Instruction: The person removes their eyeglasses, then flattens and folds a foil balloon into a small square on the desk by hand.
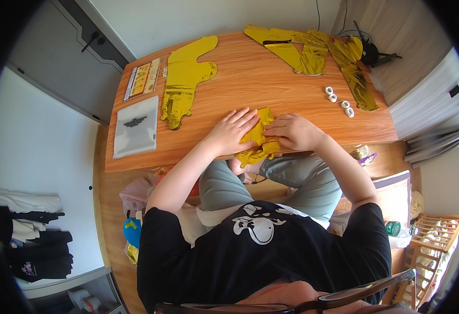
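A crumpled gold foil balloon (pixel 258 135), flat and without air, lies at the near edge of the wooden table (pixel 240 78), and its lower end hangs over the edge. My left hand (pixel 233 131) rests flat beside it with fingers stretched, the thumb side touching the foil. On the foil's right side, my right hand (pixel 291 131) has bent fingers closed on it; the fingertips are partly hidden.
Other flat gold foil balloons lie at the left (pixel 182 73), back (pixel 310 52) and right (pixel 356 73). Several small white rolls (pixel 339 101) sit at right. A clear plastic bag (pixel 135 128) and a printed packet (pixel 143 78) are at left. A black fan-like object (pixel 370 53) stands in the back corner.
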Tool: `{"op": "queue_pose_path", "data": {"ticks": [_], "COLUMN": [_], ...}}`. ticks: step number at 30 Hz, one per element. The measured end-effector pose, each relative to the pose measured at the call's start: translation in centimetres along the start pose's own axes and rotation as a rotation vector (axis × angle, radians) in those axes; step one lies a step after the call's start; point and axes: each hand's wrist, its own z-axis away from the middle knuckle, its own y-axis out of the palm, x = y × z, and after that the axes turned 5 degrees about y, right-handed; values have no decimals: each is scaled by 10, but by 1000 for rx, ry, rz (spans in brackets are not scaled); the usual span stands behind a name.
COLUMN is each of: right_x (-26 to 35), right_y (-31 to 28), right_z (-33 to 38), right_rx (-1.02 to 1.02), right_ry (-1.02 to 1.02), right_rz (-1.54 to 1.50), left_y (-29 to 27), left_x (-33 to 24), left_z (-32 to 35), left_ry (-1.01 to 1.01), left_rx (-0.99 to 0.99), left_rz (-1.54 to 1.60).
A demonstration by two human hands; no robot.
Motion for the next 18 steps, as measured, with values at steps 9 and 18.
{"op": "queue_pose_path", "data": {"ticks": [9, 18], "right_x": [-2, 0], "right_y": [20, 26], "right_z": [-18, -30], "right_rx": [-125, -126], "right_ry": [199, 319], "right_rz": [-53, -147], "left_y": [-8, -12], "left_x": [-1, 26], "left_z": [0, 9], "left_ry": [-21, 72], "left_rx": [17, -113], "left_rz": [125, 876]}}
